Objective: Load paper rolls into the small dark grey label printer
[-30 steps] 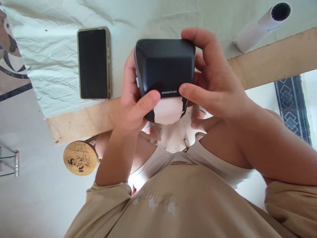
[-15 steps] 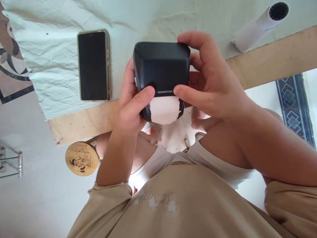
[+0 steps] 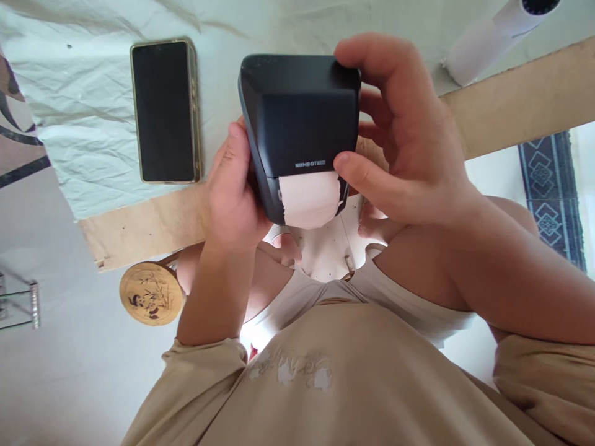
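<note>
Between both hands, above the table's front edge, I see a black label printer [image 3: 302, 118] marked NIIMBOT. White label paper [image 3: 310, 199] sticks out of its near end. My left hand [image 3: 237, 192] is closed round the printer's left side, with the thumb along that edge and the other fingers mostly hidden beneath. My right hand [image 3: 409, 130] grips the right side: the forefinger rests at the far right corner and the thumb lies beside the lettering. Left of the printer, a phone [image 3: 163, 111] with a dark screen and a clear case lies on the cloth.
A pale green cloth [image 3: 83, 136] covers the wooden table [image 3: 144, 232]. At the back right lies a white cylinder [image 3: 488, 43] with a dark end. A round wooden stool [image 3: 151, 293] with a panda picture stands on the floor at lower left.
My left thumb has moved off the printer's top to its left edge. The printer appears slightly higher and larger. My right hand keeps its grip.
</note>
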`<state>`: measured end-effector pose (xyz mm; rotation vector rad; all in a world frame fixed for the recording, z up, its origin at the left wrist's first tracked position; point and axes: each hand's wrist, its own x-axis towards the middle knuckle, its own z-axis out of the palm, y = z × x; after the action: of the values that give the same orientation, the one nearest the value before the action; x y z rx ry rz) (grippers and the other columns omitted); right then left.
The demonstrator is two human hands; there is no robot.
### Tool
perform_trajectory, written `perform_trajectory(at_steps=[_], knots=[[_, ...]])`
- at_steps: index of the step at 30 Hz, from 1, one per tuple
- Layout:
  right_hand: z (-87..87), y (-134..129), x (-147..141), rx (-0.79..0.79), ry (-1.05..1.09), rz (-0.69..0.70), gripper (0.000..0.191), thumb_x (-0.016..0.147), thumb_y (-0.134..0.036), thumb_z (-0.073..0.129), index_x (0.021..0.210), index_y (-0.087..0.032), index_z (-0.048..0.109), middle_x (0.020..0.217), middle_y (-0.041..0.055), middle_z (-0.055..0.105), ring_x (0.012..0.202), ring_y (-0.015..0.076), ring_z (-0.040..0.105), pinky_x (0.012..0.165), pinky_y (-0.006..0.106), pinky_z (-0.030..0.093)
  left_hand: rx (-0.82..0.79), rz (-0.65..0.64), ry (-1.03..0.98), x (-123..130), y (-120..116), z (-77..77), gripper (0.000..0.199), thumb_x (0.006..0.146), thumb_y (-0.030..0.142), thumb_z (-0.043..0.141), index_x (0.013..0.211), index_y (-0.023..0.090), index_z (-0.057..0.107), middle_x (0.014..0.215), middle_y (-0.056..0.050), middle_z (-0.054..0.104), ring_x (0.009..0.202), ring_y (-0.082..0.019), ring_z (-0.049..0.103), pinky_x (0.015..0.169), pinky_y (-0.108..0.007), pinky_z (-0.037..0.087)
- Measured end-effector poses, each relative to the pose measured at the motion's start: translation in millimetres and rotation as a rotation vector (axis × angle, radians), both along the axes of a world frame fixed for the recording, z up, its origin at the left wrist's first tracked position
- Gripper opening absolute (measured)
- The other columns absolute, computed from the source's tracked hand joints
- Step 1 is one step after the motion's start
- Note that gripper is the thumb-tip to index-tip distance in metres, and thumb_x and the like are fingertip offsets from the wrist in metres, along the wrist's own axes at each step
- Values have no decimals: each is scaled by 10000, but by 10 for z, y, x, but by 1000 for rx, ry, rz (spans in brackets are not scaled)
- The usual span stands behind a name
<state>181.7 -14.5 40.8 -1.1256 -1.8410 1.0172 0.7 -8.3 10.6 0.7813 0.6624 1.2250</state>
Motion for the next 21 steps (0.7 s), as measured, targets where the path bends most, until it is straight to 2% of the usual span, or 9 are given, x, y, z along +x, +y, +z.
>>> perform_trajectory(at_steps=[6, 10, 13, 16, 19, 21], knots=[[-9, 12, 2, 10, -12, 38, 621, 777, -210, 575, 1352, -284, 352, 1484, -19, 359, 1369, 171, 430, 942, 262, 564, 20, 37, 48, -9, 9, -21, 339, 954, 448, 382, 942, 231, 642, 1203, -21, 666, 1340, -231, 498, 1167, -395, 384], [6, 19, -11, -13, -38, 39, 650, 770, -200, 555, 1369, -294, 319, 1521, -34, 305, 1303, 148, 489, 965, 245, 557, 77, -4, -70, 7, 18, -14, 354, 987, 354, 330, 986, 188, 643, 1071, -17, 683, 1288, -193, 543, 1213, -391, 321], [20, 36, -37, -11, -35, 49, 658, 764, -182, 525, 1377, -253, 298, 1531, -13, 289, 1260, 151, 519, 890, 225, 564, 92, -9, -123, 15, 22, 1, 390, 1001, 285, 281, 964, 154, 646, 963, -17, 677, 1201, -162, 595, 1217, -376, 308], [56, 48, -58, -21, -48, 49, 648, 765, -177, 514, 1373, -233, 296, 1532, -2, 283, 1261, 164, 519, 837, 212, 557, 104, 37, -79, 7, 17, 18, 414, 999, 231, 266, 933, 166, 670, 876, 4, 674, 998, -115, 645, 1141, -315, 392], [103, 40, -66, -40, -70, 26, 637, 754, -168, 534, 1352, -229, 324, 1518, 4, 308, 1298, 184, 494, 807, 208, 559, 75, 71, -63, -2, 7, 31, 400, 986, 206, 309, 880, 183, 694, 803, 21, 668, 808, -88, 619, 990, -246, 477], [129, 29, -65, -17, -88, 5, 638, 739, -166, 553, 1340, -225, 348, 1492, 7, 344, 1350, 198, 445, 793, 203, 560, 28, 58, -75, 8, 2, 43, 380, 983, 220, 338, 864, 185, 697, 783, 17, 664, 785, -90, 609, 952, -235, 485]])
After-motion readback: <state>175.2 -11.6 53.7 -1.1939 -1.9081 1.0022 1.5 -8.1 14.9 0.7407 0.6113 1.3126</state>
